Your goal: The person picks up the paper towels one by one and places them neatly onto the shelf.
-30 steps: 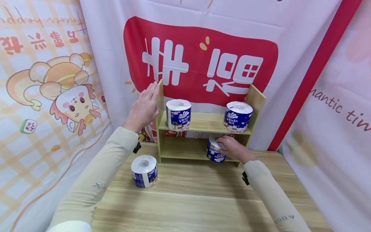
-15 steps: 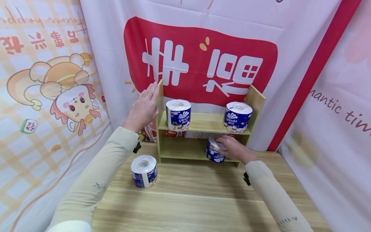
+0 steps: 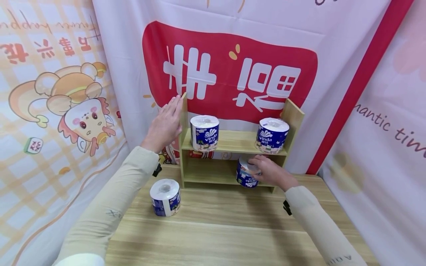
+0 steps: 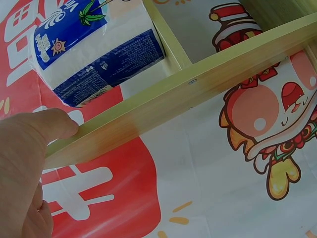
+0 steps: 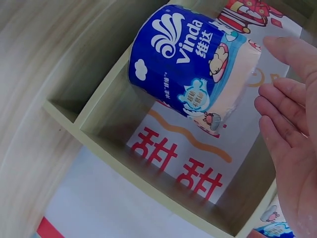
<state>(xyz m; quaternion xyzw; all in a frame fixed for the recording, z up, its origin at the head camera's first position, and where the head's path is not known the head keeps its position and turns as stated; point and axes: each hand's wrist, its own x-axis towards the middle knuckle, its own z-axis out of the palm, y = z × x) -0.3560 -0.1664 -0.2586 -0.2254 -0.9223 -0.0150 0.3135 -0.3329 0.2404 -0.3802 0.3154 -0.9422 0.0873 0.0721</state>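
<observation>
My left hand is at the upper left side panel of a two-tier wooden shelf. Its fingers look straight along the panel, and in the left wrist view the thumb touches the panel's front edge. My right hand is beside a blue-and-white toilet roll on the lower tier. The right wrist view shows a small gap between its loosely bent fingers and that toilet roll. On the upper tier stand two more toilet rolls, one at left and one at right.
Another toilet roll stands upright on the wooden table, left of the shelf. A printed curtain hangs behind the shelf, with cloth walls at the left and right.
My right hand has drawn slightly to the right, and its forearm has shifted right. The lower toilet roll stays on its tier. My left hand keeps its place on the panel.
</observation>
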